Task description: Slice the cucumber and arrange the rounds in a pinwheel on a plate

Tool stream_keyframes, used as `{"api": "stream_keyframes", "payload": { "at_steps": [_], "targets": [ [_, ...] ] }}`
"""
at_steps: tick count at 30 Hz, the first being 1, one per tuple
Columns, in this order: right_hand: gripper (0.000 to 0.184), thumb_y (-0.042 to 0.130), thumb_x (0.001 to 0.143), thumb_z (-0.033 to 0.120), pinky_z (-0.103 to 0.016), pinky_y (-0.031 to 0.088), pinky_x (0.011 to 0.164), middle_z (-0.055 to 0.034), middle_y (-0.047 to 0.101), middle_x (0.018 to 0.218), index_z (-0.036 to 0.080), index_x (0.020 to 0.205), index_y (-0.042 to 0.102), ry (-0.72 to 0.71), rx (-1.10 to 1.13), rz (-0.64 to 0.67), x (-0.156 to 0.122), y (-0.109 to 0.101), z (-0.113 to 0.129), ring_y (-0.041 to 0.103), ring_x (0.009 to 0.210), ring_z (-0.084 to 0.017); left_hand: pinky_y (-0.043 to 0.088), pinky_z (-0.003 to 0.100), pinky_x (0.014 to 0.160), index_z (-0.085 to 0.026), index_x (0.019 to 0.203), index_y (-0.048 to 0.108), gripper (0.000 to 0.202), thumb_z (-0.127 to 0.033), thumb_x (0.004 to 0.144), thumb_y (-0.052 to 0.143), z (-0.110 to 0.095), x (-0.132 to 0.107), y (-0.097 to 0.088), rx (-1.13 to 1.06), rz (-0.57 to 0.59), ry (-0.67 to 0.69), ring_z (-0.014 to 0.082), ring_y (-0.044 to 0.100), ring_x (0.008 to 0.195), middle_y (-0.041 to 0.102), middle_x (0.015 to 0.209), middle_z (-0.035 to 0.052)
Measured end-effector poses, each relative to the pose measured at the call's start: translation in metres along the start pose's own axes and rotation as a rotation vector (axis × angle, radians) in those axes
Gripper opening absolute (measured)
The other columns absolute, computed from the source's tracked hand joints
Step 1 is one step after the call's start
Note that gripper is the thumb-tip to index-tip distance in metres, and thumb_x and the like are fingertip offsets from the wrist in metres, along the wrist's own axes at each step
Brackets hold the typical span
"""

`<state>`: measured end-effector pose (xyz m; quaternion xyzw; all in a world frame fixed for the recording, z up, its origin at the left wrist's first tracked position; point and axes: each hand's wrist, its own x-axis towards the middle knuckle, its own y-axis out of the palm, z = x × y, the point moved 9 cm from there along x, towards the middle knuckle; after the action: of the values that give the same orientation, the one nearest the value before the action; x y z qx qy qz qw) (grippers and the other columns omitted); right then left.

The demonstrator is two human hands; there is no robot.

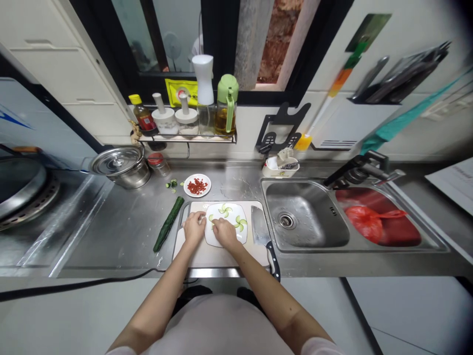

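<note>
A white square plate [223, 240] lies on a pale cutting board [195, 259], with pinwheels of thin green cucumber slices [241, 223] arranged on it. My left hand [194, 228] is at the plate's left edge, fingers curled; anything between its fingertips is too small to make out. Over the plate, my right hand [224, 232] has its fingertips together at a cucumber slice [211, 218] on the left side, partly hiding it. On the board's right side rests a cleaver [260, 226] with a black handle. A whole cucumber [168, 224] lies left of the board.
Behind the board are a small plate [187, 191] of chopped red pieces and some cucumber scraps [172, 185]. A lidded steel pot [131, 172] and a red-capped jar [158, 165] stand back left. To the right is a double sink [306, 249], with a red bag [364, 224] inside.
</note>
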<state>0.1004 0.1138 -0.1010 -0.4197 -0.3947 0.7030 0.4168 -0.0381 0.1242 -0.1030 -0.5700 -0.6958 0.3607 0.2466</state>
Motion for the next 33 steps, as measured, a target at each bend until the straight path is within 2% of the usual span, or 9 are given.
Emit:
{"api": "stream_keyframes", "payload": {
  "at_steps": [3,7,11,14,18,22,28,33],
  "targets": [
    [0.033,0.039,0.097,0.025,-0.026,0.039,0.075,-0.0077,0.065,0.110,0.023,0.121,0.061,0.024,0.045,-0.040,-0.008,-0.009,-0.006,0.059,0.101,-0.020,0.039,0.035,0.086,-0.025,0.105,0.069,0.026,-0.026,0.083,0.055,0.013,-0.007,-0.013,-0.034,-0.062,-0.062,0.0228,0.061,0.093,0.066,0.097,0.0053],
    [0.031,0.040,0.097,0.026,-0.024,0.040,0.076,-0.0058,0.067,0.107,0.023,0.116,0.065,0.045,0.132,-0.108,-0.029,-0.017,-0.018,0.060,0.098,-0.018,0.040,0.035,0.084,-0.025,0.107,0.068,0.028,-0.029,0.083,0.054,0.031,-0.020,-0.027,-0.038,-0.105,-0.113,0.0231,0.062,0.092,0.067,0.096,0.0055],
    [0.030,0.042,0.095,0.027,-0.024,0.042,0.078,-0.0059,0.069,0.103,0.022,0.108,0.069,0.050,0.267,-0.220,-0.058,-0.024,-0.035,0.062,0.095,-0.017,0.039,0.035,0.085,-0.024,0.109,0.067,0.030,-0.031,0.084,0.053,0.043,-0.026,-0.034,0.001,-0.115,-0.150,0.0233,0.062,0.093,0.067,0.097,0.0062],
    [0.032,0.042,0.093,0.029,-0.026,0.045,0.078,-0.0069,0.070,0.096,0.019,0.103,0.070,0.045,0.388,-0.330,-0.078,-0.032,-0.052,0.063,0.085,-0.018,0.038,0.037,0.087,-0.023,0.111,0.067,0.031,-0.032,0.084,0.053,0.047,-0.025,-0.036,0.048,-0.099,-0.191,0.0238,0.061,0.095,0.068,0.097,0.0061],
    [0.034,0.042,0.090,0.032,-0.028,0.047,0.077,-0.0089,0.071,0.095,0.017,0.099,0.071,0.086,0.472,-0.422,-0.096,-0.039,-0.078,0.064,0.084,-0.020,0.038,0.037,0.088,-0.024,0.115,0.065,0.034,-0.032,0.084,0.054,0.047,-0.022,-0.033,0.084,-0.075,-0.213,0.0246,0.061,0.098,0.068,0.099,0.0060],
    [0.036,0.042,0.089,0.037,-0.029,0.047,0.074,-0.0095,0.072,0.093,0.017,0.094,0.072,0.125,0.479,-0.441,-0.103,-0.037,-0.092,0.065,0.081,-0.022,0.037,0.040,0.090,-0.024,0.117,0.064,0.035,-0.033,0.084,0.054,0.042,-0.020,-0.026,0.114,-0.080,-0.220,0.0265,0.060,0.101,0.068,0.101,0.0074],
    [0.036,0.042,0.089,0.038,-0.030,0.048,0.077,-0.0098,0.073,0.094,0.018,0.092,0.072,0.100,0.529,-0.441,-0.102,-0.032,-0.085,0.066,0.084,-0.022,0.034,0.046,0.092,-0.022,0.115,0.063,0.035,-0.038,0.085,0.053,0.033,-0.011,-0.015,0.200,-0.114,-0.226,0.0301,0.057,0.106,0.065,0.109,0.0115],
    [0.036,0.043,0.088,0.039,-0.029,0.049,0.075,-0.0102,0.073,0.093,0.018,0.093,0.072,0.091,0.550,-0.429,-0.100,-0.030,-0.081,0.066,0.082,-0.022,0.033,0.044,0.092,-0.022,0.110,0.064,0.030,-0.033,0.084,0.053,0.031,-0.006,-0.013,0.202,-0.124,-0.225,0.0291,0.056,0.106,0.063,0.110,0.0118]
  ]
}}
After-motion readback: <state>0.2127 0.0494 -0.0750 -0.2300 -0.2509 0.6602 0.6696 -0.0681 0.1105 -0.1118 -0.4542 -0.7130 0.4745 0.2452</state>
